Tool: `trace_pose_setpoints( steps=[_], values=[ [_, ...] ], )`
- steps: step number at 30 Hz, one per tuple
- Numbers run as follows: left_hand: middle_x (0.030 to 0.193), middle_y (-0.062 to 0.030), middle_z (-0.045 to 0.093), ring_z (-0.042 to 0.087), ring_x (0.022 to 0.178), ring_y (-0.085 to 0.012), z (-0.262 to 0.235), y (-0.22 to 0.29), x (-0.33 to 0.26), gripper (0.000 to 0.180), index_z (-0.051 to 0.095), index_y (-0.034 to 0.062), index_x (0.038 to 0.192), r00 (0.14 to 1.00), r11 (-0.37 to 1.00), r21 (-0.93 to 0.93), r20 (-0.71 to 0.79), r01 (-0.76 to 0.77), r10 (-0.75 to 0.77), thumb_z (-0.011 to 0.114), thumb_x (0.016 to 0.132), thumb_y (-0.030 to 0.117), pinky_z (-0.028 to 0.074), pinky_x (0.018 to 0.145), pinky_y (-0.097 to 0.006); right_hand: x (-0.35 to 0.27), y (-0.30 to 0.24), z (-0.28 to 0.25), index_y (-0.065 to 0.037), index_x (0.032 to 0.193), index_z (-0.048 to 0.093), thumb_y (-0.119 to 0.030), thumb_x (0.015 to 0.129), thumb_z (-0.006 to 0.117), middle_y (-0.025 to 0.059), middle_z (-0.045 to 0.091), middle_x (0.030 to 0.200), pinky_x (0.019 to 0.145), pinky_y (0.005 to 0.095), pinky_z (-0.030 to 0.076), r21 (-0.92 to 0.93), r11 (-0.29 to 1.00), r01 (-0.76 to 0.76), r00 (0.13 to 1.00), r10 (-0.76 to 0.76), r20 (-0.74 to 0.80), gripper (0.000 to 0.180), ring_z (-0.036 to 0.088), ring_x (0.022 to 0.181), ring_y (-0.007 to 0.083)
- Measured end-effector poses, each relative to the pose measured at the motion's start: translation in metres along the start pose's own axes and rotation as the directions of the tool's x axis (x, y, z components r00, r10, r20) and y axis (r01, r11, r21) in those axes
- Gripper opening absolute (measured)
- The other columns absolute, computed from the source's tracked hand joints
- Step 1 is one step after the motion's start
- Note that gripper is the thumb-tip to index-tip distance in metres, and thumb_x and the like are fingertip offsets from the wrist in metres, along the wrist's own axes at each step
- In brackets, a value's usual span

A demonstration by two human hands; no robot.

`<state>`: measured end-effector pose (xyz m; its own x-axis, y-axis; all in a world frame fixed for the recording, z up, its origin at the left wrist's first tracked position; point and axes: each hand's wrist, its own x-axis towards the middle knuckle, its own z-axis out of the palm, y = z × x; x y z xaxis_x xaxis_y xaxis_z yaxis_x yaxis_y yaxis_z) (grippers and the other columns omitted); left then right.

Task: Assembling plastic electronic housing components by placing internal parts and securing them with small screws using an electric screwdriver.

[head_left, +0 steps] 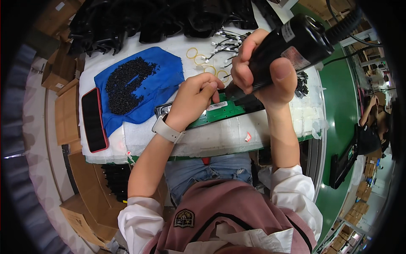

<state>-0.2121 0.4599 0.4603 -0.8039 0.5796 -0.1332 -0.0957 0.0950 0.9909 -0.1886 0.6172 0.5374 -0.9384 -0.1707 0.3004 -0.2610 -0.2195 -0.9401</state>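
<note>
My right hand (pixel 275 82) is wrapped round a black electric screwdriver (pixel 292 46), which slants down to the left. Its nose end meets a green circuit board (pixel 222 111) set in a long black housing; the very tip is hidden by my fingers. My left hand (pixel 195 98) rests over the board, thumb and curled fingers drawn together beside the screwdriver's nose. Whatever those fingers pinch, if anything, is hidden. To the left of this hand, a blue cloth (pixel 169 63) carries a heap of small black screws (pixel 122 91).
A red-edged phone (pixel 94 120) lies left of the cloth. Black moulded parts (pixel 169 21) crowd the table's far side. Beyond my hands lie yellow rubber bands (pixel 192 53) and short cables with white connectors (pixel 228 44). The screwdriver's cord (pixel 347 25) runs off at upper right.
</note>
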Motion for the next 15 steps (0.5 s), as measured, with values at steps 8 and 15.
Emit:
trace_pose_setpoints(
  steps=[8, 15],
  values=[
    [0.071, -0.0066, 0.065, 0.053, 0.058, -0.0073, 0.002, 0.007, -0.001, 0.011, 0.057, -0.0022, 0.093, 0.994, 0.993, -0.088, -0.074, -0.081, 0.074, 0.053, 0.086, 0.005, 0.041, 0.055, -0.019, -0.008, -0.002, -0.003, 0.0, 0.092, 0.045, -0.062, 0.073, 0.06, 0.004, 0.046, 0.054, 0.041, 0.0228, 0.034, 0.012, 0.993, 0.115, 0.992, -0.114, -0.048, 0.067, 0.04, 0.041, 0.0105],
    [0.075, -0.0102, 0.064, 0.034, 0.042, -0.0026, 0.0, 0.021, -0.013, 0.011, 0.057, -0.0023, 0.089, 0.993, 0.974, -0.224, -0.108, 0.018, -0.043, 0.055, 0.088, 0.008, 0.027, 0.041, -0.015, -0.01, -0.016, -0.034, -0.008, 0.088, 0.052, -0.074, 0.079, 0.036, 0.0018, 0.042, 0.052, 0.046, 0.0324, 0.037, 0.461, 0.728, 0.508, 0.846, -0.319, -0.428, 0.068, 0.039, 0.039, 0.014]
  ],
)
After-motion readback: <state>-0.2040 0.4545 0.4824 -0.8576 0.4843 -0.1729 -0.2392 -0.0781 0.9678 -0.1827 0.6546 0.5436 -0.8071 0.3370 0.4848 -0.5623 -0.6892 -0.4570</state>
